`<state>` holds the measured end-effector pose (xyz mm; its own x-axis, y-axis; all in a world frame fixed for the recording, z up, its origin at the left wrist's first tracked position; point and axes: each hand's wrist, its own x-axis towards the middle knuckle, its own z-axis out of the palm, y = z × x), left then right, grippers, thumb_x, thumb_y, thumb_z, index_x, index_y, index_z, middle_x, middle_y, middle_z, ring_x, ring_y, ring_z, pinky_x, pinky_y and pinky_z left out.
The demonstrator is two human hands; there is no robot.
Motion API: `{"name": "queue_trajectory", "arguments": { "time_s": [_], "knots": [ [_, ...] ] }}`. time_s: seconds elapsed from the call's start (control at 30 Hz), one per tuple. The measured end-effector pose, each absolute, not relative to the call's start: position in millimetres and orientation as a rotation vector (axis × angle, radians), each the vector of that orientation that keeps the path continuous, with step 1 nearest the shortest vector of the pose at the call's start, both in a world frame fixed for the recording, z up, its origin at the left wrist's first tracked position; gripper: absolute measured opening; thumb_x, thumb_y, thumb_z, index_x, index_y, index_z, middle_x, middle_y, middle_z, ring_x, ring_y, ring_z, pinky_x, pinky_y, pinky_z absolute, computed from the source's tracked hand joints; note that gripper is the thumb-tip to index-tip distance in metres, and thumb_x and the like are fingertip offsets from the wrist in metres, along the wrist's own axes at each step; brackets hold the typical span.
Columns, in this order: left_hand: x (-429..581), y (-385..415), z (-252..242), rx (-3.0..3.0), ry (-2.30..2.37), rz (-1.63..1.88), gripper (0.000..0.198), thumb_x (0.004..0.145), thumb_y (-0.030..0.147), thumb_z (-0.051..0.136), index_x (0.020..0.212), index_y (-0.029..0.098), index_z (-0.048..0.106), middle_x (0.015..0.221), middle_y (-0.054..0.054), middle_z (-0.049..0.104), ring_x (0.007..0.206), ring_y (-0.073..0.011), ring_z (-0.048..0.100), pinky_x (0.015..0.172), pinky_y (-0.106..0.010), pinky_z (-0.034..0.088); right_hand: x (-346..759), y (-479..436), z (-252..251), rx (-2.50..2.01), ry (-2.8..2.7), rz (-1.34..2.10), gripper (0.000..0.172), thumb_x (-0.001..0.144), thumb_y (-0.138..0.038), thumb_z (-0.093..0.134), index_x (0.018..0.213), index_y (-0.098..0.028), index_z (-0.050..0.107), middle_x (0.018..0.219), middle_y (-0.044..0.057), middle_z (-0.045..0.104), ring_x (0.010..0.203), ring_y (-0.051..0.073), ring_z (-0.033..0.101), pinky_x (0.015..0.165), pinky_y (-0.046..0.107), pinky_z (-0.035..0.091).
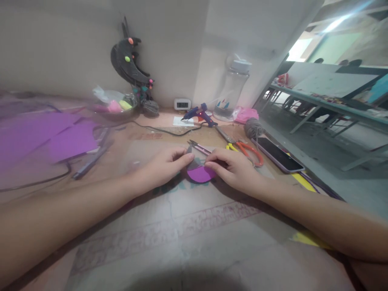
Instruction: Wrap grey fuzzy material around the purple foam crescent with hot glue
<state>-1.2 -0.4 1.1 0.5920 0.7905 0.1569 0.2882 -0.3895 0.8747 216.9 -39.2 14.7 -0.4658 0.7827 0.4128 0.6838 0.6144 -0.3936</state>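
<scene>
A small rounded purple foam piece lies on the table in front of me. My left hand rests beside it on the left, fingers curled, fingertips touching its upper left edge. My right hand lies on its right side, fingers pressed together on the piece's upper right edge. Small thread snips lie just behind my fingertips.
Purple foam sheets lie at the left. A blue glue gun with its cord, orange-handled scissors, a phone, a grey yarn ball, a water bottle, a small clock and a black crescent ornament stand behind.
</scene>
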Motion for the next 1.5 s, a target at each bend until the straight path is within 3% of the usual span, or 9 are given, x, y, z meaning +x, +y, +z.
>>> {"name": "queue_trajectory", "arguments": {
  "time_s": [0.7,1.5],
  "knots": [
    [-0.6,-0.3,-2.3,2.002,0.788,0.682,0.036,0.093,0.042,0.046,0.065,0.019,0.041,0.061,0.005,0.034,0.054,-0.0098,0.034,0.048,-0.025,0.025,217.4,-36.6,13.9,-1.231,-2.165,0.326,0.013,0.091,-0.024,0.059,0.083,-0.018,0.067,0.075,-0.001,0.070,0.067,0.011,0.062,0.061,0.020,0.042],
    [-1.5,0.3,-2.3,2.024,0.788,0.635,0.037,0.093,0.043,0.045,0.065,0.020,0.041,0.061,0.005,0.036,0.055,-0.0111,0.037,0.051,-0.026,0.027,216.6,-31.5,13.3,-1.282,-2.120,0.456,0.015,0.090,-0.026,0.056,0.082,-0.018,0.065,0.074,0.000,0.068,0.066,0.013,0.060,0.062,0.024,0.043]
  ]
}}
